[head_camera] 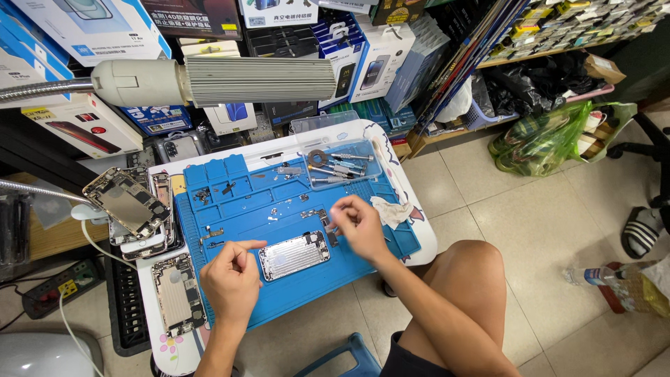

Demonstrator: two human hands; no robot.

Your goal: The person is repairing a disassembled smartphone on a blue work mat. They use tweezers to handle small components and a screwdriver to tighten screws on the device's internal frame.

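1. Right hand [359, 225] pinches a tiny part; left hand [230, 279] is loosely curled, holding nothing.
2. One phone housing [294, 255] lies between them, near the blue mat's [237, 202] front edge.
3. One clear tray [370, 155] at the mat's back edge holds several screwdrivers [335, 169].

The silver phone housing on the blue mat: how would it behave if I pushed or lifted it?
The silver phone housing lies flat on the blue mat, so it probably slides rather than tips or rolls. It looks like a thin stripped metal shell: likely stiff, light, perhaps easy to bend. The mat probably resists sliding.
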